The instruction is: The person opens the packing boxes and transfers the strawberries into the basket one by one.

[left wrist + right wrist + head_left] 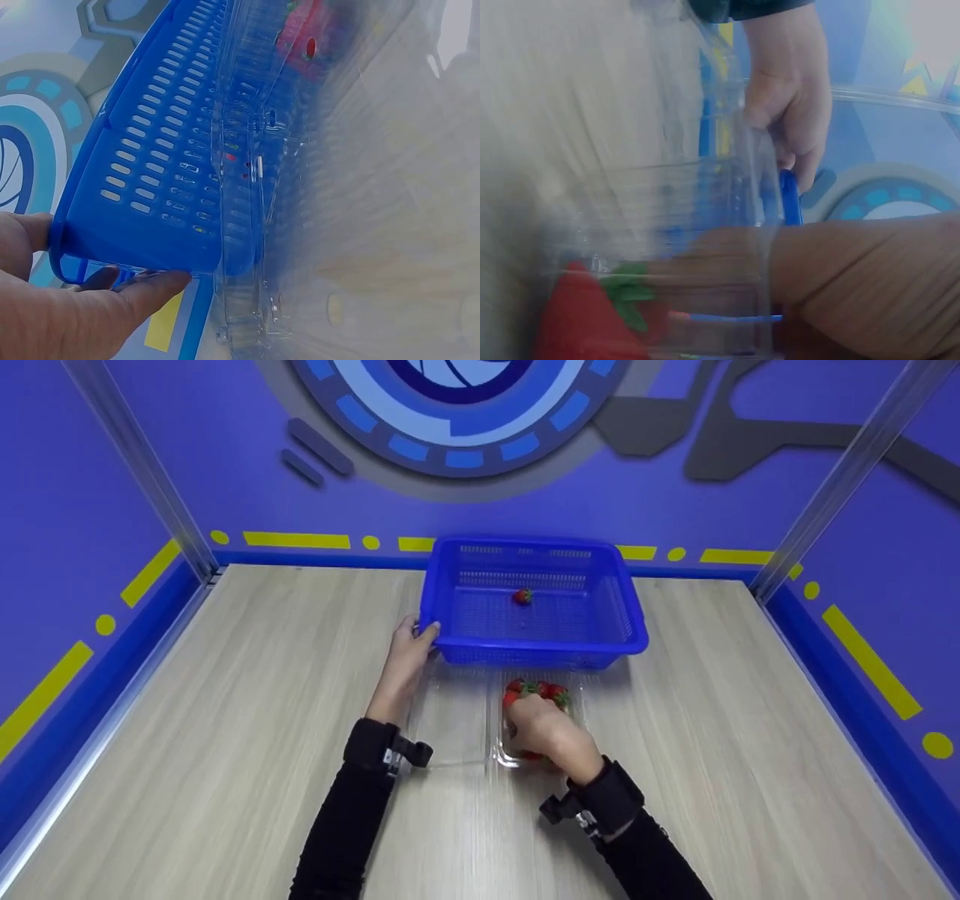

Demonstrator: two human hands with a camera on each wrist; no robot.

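Note:
My left hand grips the left rim of a blue plastic basket, thumb on top and fingers beneath; the left wrist view shows this hold close up. One strawberry lies on the basket's floor. Just in front stands an opened clear plastic clamshell box, its lid folded out to the left. Several strawberries fill its right half. My right hand reaches down into them, fingers bent. In the right wrist view a red strawberry lies by the fingers; whether they pinch it I cannot tell.
A pale wood-grain table lies under everything. Blue printed panels with yellow marks enclose its back and sides, with metal posts at the rear corners. The basket's back edge is close to the rear panel.

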